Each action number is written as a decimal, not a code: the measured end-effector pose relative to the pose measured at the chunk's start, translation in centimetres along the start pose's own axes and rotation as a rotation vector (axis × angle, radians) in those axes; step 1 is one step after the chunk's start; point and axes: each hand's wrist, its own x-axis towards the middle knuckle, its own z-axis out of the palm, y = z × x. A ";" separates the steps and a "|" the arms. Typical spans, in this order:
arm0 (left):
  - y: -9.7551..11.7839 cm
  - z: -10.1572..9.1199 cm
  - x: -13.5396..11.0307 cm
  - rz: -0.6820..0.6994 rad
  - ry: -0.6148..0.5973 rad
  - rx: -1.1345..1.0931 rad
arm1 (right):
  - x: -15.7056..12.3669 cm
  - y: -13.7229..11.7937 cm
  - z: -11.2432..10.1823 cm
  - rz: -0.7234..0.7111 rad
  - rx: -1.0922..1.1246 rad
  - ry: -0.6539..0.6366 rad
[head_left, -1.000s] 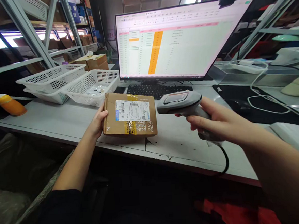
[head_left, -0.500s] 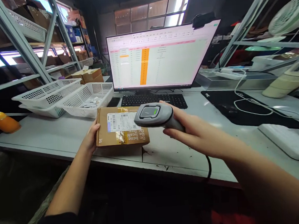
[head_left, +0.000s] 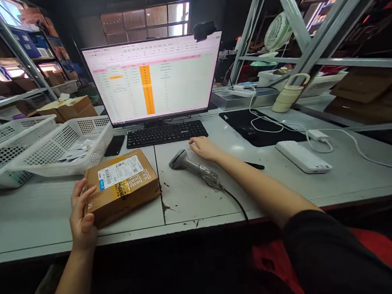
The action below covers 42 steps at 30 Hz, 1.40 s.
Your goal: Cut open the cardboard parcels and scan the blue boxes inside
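A taped cardboard box (head_left: 144, 179) with a white shipping label (head_left: 119, 171) on top sits at the desk's front, left of the centre seam. My left hand (head_left: 83, 217) grips its left end, the fingers over the edge and the thumb by the near corner. Just below the keyboard (head_left: 168, 133) is my right hand (head_left: 204, 148), empty, its fingers loosely stretched out. A grey barcode scanner (head_left: 192, 166) lies on the desk beside that hand, its black cable running off the front edge.
Behind the keyboard stands a monitor (head_left: 185, 85) showing a spreadsheet. White plastic baskets (head_left: 64, 145) and a black phone (head_left: 114, 145) are to the left. On the right are a black mat (head_left: 265, 135), a white power strip or adapter block (head_left: 302, 156), loose white cables and a cream cup (head_left: 288, 96).
The scanner has left my right hand and now lies on the desk. That hand has moved toward the keyboard. The box is lower and turned, still at my left hand. The view has swung right.
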 end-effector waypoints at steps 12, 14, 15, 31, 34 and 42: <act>1.2 -0.1 0.2 -0.036 -0.006 -0.022 | 5.2 3.5 2.7 0.048 -0.209 0.133; 1.4 -0.1 0.2 -0.045 -0.027 -0.006 | 5.7 3.4 2.8 0.031 -0.206 0.150; 1.5 -0.1 0.1 -0.051 -0.037 0.006 | 6.1 3.2 2.9 0.020 -0.201 0.154; -0.1 -3.9 1.0 0.162 -0.369 0.240 | -9.5 13.9 -1.9 0.200 -0.051 0.075; 0.1 -3.2 1.4 0.172 -0.255 0.180 | -13.5 14.0 -1.2 0.192 -0.071 0.248; 1.9 -1.5 0.4 -0.133 -0.071 0.068 | -11.5 -6.7 -2.4 0.199 1.228 0.166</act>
